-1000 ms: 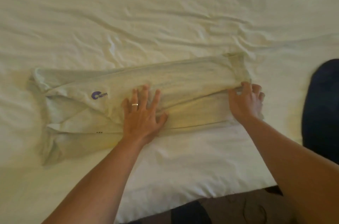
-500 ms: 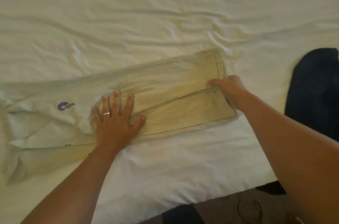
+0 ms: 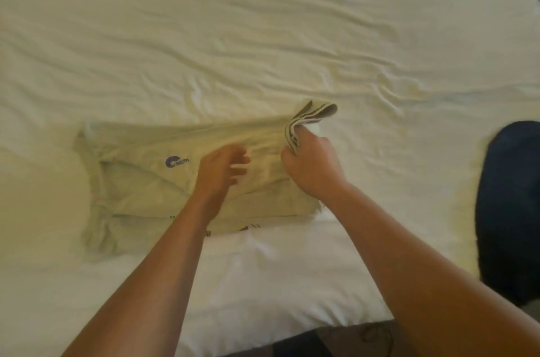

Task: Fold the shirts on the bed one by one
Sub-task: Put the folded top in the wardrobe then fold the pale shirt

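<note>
A pale yellow-green shirt [image 3: 140,181] with a purple logo lies lengthwise on the white bed [image 3: 263,35], folded into a long strip. My right hand [image 3: 312,164] grips the shirt's right hem end and holds it lifted off the bed, the layered edge sticking up above my knuckles. My left hand [image 3: 222,172] hovers over the middle of the shirt, blurred, with loosely curled fingers that hold nothing.
A dark blue garment [image 3: 511,204] lies at the bed's right edge. The sheet is wrinkled behind the shirt. The bed's near edge [image 3: 292,336] runs along the bottom, with a dark patterned floor below it.
My right hand has gathered the shirt's right end and lifted it leftward. My left hand has risen off the cloth it was pressing flat.
</note>
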Demonstrator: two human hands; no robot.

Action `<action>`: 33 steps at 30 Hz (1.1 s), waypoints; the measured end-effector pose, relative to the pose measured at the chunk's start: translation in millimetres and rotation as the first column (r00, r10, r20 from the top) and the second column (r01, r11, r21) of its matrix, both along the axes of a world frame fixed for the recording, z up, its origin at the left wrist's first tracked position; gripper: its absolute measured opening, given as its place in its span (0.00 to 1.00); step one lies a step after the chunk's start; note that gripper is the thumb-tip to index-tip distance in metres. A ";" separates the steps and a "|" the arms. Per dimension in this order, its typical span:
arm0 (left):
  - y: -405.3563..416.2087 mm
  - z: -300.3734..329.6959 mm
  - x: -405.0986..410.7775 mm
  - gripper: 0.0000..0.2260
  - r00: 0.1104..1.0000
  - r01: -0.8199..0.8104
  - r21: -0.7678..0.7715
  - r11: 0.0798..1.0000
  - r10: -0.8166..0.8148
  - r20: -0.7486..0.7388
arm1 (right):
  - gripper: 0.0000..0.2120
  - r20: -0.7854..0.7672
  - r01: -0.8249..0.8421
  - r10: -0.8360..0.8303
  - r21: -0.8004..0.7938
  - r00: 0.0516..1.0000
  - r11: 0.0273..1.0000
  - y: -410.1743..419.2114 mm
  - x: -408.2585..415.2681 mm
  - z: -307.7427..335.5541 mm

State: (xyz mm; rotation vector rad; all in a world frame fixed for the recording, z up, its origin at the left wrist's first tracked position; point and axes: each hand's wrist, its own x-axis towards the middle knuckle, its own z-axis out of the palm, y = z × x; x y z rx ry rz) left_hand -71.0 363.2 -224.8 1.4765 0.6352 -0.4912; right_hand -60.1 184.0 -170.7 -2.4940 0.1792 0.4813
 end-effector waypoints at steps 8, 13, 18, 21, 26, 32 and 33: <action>113.8 5.7 -20.1 0.33 0.969 -0.225 -0.477 0.850 0.142 -0.203 | 0.10 -0.233 0.316 -0.215 0.641 0.948 0.699 117.4 -23.7 -24.9; 126.6 -11.3 -16.8 0.11 0.958 -0.072 -0.291 0.954 -0.016 -0.287 | 0.28 0.055 -0.031 0.036 -0.083 0.998 0.996 76.9 -40.8 -77.1; 147.1 -2.9 -8.1 0.08 0.930 -0.001 -0.255 0.967 -0.093 -0.356 | 0.36 -0.109 -0.141 0.127 -0.138 0.986 0.980 86.7 -46.9 -88.9; 168.2 22.8 -5.8 0.11 0.946 -0.047 -0.378 0.924 -0.081 -0.313 | 0.36 -0.085 -0.151 0.143 -0.098 0.986 0.984 109.9 -49.9 -83.4; 226.6 26.3 -27.2 0.13 0.960 -0.201 -0.436 0.877 0.089 -0.265 | 0.36 -0.043 -0.292 0.289 -0.098 0.956 0.951 159.3 -52.4 -83.1; 254.1 -25.8 -50.7 0.21 0.955 -0.222 -0.364 0.905 0.127 -0.266 | 0.39 -0.194 -0.444 0.404 -0.261 0.894 0.857 173.7 -56.2 -109.3; 251.5 -28.6 -49.1 0.19 0.972 -0.176 -0.279 0.944 0.122 -0.201 | 0.39 -0.197 -0.445 0.403 -0.267 0.894 0.855 173.7 -55.3 -108.5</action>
